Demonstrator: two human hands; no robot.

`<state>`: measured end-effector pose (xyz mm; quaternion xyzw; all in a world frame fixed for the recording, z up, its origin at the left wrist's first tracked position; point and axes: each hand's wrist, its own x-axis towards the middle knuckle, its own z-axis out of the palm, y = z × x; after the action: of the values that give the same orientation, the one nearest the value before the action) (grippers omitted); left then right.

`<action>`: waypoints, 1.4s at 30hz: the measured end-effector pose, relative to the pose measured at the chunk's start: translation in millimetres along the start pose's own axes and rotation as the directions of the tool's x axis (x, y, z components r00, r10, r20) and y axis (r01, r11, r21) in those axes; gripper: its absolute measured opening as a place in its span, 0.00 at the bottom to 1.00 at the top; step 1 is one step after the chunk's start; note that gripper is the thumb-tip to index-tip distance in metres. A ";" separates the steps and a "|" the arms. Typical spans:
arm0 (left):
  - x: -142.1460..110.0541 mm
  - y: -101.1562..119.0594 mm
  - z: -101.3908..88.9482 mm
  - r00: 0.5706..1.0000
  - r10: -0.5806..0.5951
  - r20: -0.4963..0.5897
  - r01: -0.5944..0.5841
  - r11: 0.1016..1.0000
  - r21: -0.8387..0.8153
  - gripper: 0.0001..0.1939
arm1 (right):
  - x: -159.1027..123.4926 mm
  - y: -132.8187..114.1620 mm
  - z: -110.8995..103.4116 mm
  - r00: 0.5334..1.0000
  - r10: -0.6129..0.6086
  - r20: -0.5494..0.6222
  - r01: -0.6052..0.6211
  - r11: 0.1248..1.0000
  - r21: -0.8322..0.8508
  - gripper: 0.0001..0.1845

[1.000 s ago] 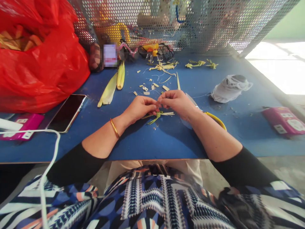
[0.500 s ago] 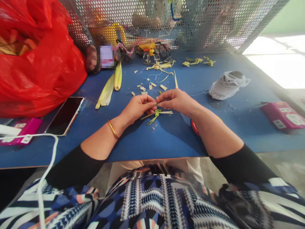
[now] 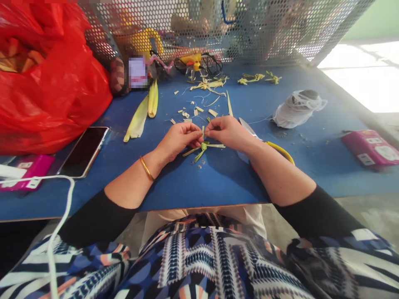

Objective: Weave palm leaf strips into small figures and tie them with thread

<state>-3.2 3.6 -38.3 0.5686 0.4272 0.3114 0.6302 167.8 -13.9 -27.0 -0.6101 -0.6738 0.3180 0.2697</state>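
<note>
One blue tabletop (image 3: 193,187) is stretching across the view; one perforated metal screen (image 3: 280,37) is rising along its far side. One red plastic bag (image 3: 59,99), with pale pieces showing in its mouth, is slumping at the left. Two bare hands are working mid-table: the left hand (image 3: 181,139), wearing a gold bangle (image 3: 146,168) at the wrist, is closing thumb and fingers in a pinch; the right hand (image 3: 226,129) is pinching likewise just beside it, though what either is gripping is too small to tell. One dark spool in white netting (image 3: 296,111) is leaning at the right, trailing thread. One dark-screened smartphone (image 3: 83,151) is lying near the bag. Two pink packets (image 3: 370,147) are resting well apart, one at each side. One pair of yellow-handled scissors (image 3: 282,153) is lying partly beneath the right forearm. Two larger husk leaves (image 3: 137,120) are lying beyond the left hand. One knotted green husk strip (image 3: 204,146) is sitting directly below the fingertips, its ends splaying. Small pale scraps (image 3: 213,112) are scattering beyond the hands.
</note>
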 end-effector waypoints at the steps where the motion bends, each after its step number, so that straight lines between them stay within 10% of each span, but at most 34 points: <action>1: 0.3 -0.2 0.1 1.000 0.001 -0.003 -0.001 1.000 0.000 0.04 | -0.2 -0.7 -0.6 1.000 0.010 0.004 -0.010 1.000 0.008 0.05; 17: 3.4 -3.8 -4.3 0.997 -0.024 -0.075 0.026 0.999 0.019 0.13 | -1.6 4.2 -7.7 0.978 -0.142 0.150 0.140 0.990 0.022 0.04; 23: 0.7 -1.2 -3.7 0.995 0.032 -0.093 -0.026 0.997 0.073 0.12 | 5.6 11.2 1.1 0.995 -0.072 -0.075 0.093 0.939 0.331 0.14; 28: 1.9 -3.4 -5.0 0.987 0.118 -0.104 -0.099 0.980 0.173 0.08 | 3.9 10.7 10.9 0.984 -0.163 0.065 0.135 0.940 0.312 0.17; 42: -4.5 -4.7 3.7 0.875 0.472 -0.110 -0.271 0.665 0.696 0.09 | 1.2 4.9 11.8 0.991 -0.134 0.016 0.133 0.990 0.048 0.14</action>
<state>-2.3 -2.7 -42.2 0.7792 0.4677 0.3401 0.2418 162.1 -13.6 -38.4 -0.5539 -0.7080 0.3210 0.2981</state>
